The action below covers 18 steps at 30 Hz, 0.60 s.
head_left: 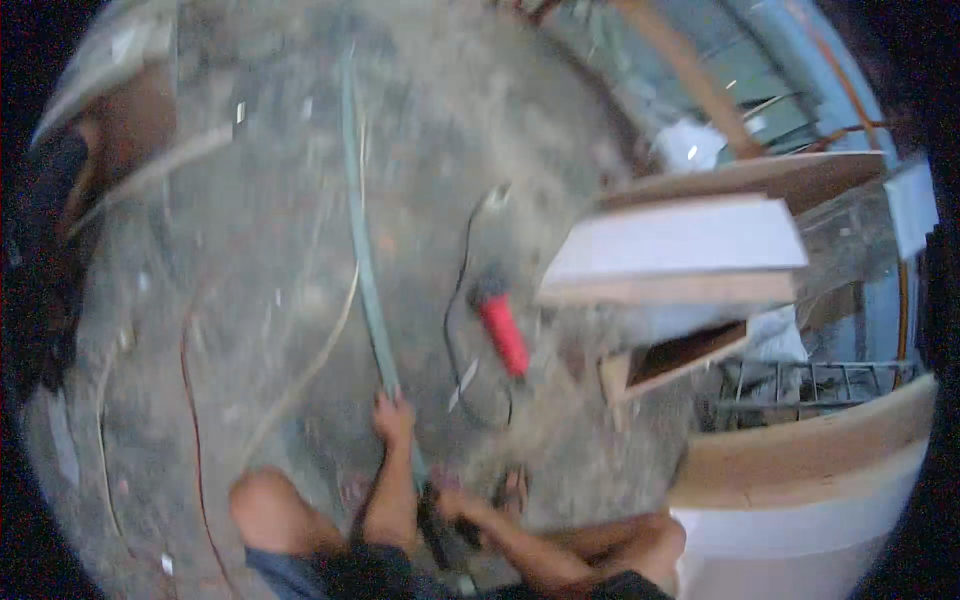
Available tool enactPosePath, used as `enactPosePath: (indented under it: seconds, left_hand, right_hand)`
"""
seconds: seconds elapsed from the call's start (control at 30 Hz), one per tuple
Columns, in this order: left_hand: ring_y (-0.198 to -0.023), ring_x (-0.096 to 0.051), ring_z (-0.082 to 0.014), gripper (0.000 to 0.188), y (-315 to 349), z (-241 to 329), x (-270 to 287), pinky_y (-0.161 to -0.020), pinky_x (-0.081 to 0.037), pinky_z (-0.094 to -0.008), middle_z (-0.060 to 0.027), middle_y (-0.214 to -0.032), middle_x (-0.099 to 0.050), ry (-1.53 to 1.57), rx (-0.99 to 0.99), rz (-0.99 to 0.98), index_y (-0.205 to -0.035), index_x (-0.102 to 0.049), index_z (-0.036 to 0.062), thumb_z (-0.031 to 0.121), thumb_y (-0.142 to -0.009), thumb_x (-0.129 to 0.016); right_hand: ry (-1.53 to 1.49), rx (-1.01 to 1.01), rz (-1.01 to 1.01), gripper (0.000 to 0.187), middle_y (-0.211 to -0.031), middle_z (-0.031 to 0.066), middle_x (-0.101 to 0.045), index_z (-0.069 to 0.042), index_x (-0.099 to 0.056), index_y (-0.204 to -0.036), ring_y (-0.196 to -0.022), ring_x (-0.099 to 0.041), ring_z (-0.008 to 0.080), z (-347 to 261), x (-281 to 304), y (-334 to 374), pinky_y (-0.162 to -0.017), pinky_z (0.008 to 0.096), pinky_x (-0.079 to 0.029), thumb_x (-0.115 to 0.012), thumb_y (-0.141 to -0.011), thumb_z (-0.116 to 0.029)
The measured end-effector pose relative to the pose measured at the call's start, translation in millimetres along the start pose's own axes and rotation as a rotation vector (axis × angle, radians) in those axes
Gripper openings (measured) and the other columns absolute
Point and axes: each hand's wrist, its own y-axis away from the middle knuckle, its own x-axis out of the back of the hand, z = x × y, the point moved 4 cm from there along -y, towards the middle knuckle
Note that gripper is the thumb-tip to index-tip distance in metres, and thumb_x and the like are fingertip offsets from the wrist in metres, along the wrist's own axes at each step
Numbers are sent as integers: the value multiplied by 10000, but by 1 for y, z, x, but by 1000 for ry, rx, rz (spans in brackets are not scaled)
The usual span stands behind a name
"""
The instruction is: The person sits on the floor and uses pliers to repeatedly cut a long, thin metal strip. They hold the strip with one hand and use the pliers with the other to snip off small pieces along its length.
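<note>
my left hand (394, 416): fingers wrapped round the long green strip (363, 260), which runs out ahead | my right hand (455, 503): close behind, blurred, can't tell its grip | red tool (504, 335): ahead-right | white panel (680, 240): farther right

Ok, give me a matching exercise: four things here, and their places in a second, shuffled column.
1. Long, flat grey-green strip
2. Red, rounded tool with a dark end
3. White-faced wooden panel
4. Left hand

A. Gripping the strip
B. On the floor, between strip and panel
C. Running up from the left hand
D. Right of the tool

Pairs: 1-C, 2-B, 3-D, 4-A
</note>
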Motion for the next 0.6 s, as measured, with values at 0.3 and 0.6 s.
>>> enactPosePath:
  seconds: [0.3,0.6]
  left_hand:
    - [-709,-609,-422,408,16,9,28,-631,-486,-491,-221,-849,-599,-24,-34,-135,-1134,-500,44,347,-867,-559]
    - [-745,-617,-421,417,39,16,-3,-634,-485,-505,-229,-892,-623,-105,38,-205,-1163,-498,42,352,-886,-537]
  right_hand:
    - [-151,1,238,240,-881,227,-663,-51,-703,-861,-847,-638,362,4,91,11,-833,445,-477,-549,-786,-219]
    - [-188,-70,313,276,-871,234,-658,-38,-693,-874,-837,-635,375,36,58,22,-808,451,-481,-516,-820,-242]
